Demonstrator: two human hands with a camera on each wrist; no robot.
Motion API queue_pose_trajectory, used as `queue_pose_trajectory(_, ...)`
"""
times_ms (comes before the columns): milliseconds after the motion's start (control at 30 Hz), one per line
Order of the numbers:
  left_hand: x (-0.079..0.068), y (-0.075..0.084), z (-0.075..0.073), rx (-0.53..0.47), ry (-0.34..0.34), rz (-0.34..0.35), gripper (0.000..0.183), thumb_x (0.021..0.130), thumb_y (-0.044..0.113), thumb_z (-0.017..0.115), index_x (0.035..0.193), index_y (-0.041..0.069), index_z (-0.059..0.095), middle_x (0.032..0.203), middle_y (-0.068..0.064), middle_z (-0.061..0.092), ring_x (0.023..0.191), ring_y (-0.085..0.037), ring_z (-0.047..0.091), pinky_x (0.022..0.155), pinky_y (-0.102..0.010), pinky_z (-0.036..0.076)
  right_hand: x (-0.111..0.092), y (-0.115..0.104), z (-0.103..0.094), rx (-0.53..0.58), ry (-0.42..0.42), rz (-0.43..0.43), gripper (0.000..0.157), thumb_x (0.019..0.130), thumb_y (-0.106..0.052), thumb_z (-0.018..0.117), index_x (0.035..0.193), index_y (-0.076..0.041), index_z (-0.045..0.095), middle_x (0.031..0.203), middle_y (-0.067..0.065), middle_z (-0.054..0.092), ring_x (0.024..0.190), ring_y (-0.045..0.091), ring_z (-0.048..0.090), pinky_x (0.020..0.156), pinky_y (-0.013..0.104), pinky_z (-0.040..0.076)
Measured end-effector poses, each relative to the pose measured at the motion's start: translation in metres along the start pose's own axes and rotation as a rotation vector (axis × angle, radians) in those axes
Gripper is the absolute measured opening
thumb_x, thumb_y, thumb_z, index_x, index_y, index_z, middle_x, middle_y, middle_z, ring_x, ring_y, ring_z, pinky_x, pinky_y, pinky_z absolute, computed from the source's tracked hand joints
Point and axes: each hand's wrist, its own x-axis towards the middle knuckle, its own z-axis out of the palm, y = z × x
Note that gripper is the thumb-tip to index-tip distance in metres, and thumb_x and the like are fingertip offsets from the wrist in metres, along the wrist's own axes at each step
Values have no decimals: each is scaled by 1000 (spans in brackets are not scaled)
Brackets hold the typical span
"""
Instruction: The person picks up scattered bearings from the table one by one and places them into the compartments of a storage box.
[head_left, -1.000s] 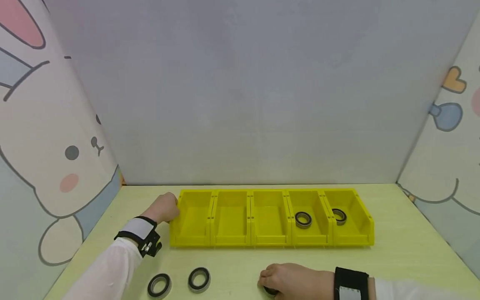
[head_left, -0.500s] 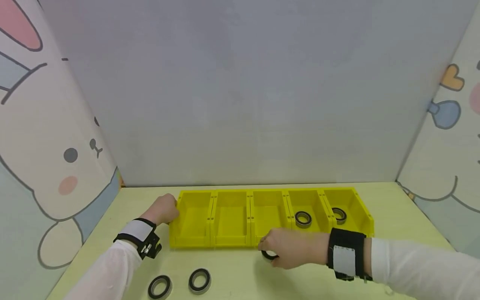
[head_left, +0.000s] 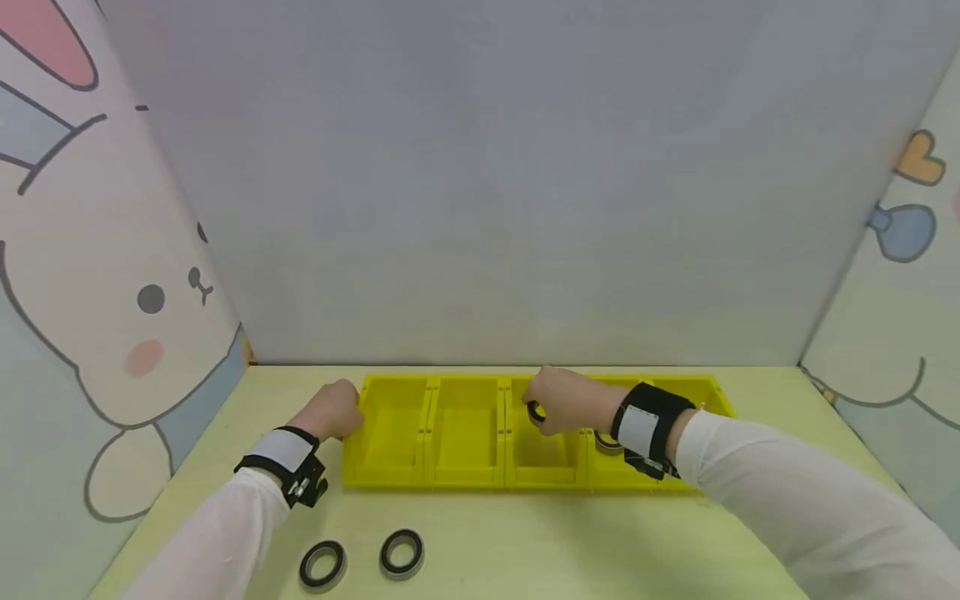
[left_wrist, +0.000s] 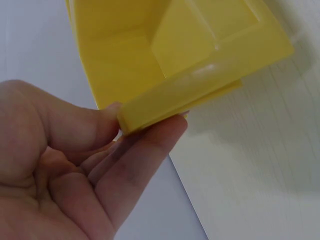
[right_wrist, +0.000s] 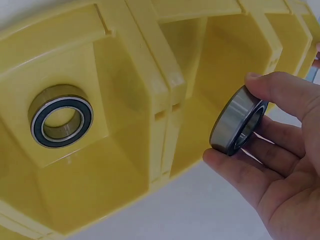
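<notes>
A row of joined yellow bins stands on the table. My left hand pinches the left side wall of the leftmost bin between thumb and fingers. Over the middle bin, my right hand pinches a ball bearing, a steel ring with a dark seal, by its outer rim. Another bearing lies in the bin to the right of the middle one, partly hidden in the head view by my right hand and wrist. The rightmost bin is largely covered by my right forearm.
Two more bearings lie flat on the pale table in front of the bins, toward the left. A grey wall rises behind, and panels with cartoon prints flank the table.
My right hand has lifted the bearing from the table and carried it forward, over the bins' front edge and above the middle bin. The left hand keeps its hold on the leftmost bin.
</notes>
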Motion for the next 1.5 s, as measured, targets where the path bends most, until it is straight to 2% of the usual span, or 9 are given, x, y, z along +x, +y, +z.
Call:
queue_pose_trajectory(133,1,0,0,-4,-8,-8,7,83,-2,50,77,0,53,67,-6,49,57,-17,51,52,-24,46,11,6,7,26,-16,27,26,78,-11,73,101,-2,69,98,10,68,66,12,51,64,26,43)
queue_pose_trajectory(267,1,1,0,12,-7,-10,7,83,-1,50,77,0,53,66,-6,49,57,-17,51,52,-24,45,18,6,20,60,-34,52,10,79,-8,72,85,-2,67,70,2,54,58,11,38,54,25,33)
queue_pose_trajectory(367,0,1,0,19,-6,-13,8,83,-1,50,76,0,54,66,-6,49,57,-17,51,53,-24,46,23,4,32,73,-32,79,11,77,-7,74,80,-2,65,63,-1,43,55,11,35,52,25,31)
queue_pose_trajectory(533,0,0,1,10,-1,-18,8,82,-2,50,75,0,54,66,-6,48,58,-17,52,53,-24,47,30,3,47,91,-4,120,22,73,-11,80,90,-1,70,79,5,65,64,12,52,64,26,50)
queue_pose_trajectory(633,1,-1,1,9,0,-17,9,82,-2,50,75,1,53,65,-6,48,57,-17,51,52,-24,47,33,5,55,70,16,130,27,72,-13,81,94,-2,71,87,9,69,71,13,60,70,28,53)
queue_pose_trajectory(967,3,-2,2,1,-8,-25,8,83,0,50,78,-1,56,67,-6,49,59,-17,52,53,-24,47,37,8,70,67,52,153,15,73,-9,79,80,-5,67,74,4,63,61,10,49,61,25,48)
queue_pose_trajectory(1133,2,-3,2,8,3,-10,9,83,-1,50,76,0,55,65,-6,48,57,-17,52,52,-24,47,35,8,70,60,72,146,13,74,-8,78,81,-5,67,72,3,62,60,10,48,58,25,46)
queue_pose_trajectory(1233,1,-2,1,7,2,-16,8,83,-1,50,78,-1,56,66,-6,49,58,-17,52,53,-25,48,32,5,63,70,54,157,19,77,-10,76,92,-3,68,77,6,64,59,11,48,57,25,45)
queue_pose_trajectory(1500,0,-2,0,-4,2,-3,13,83,-1,50,71,3,50,63,-4,44,56,-16,50,52,-23,46,8,-29,10,20,20,197,43,89,-20,63,129,-5,55,124,12,60,61,14,54,59,26,49)
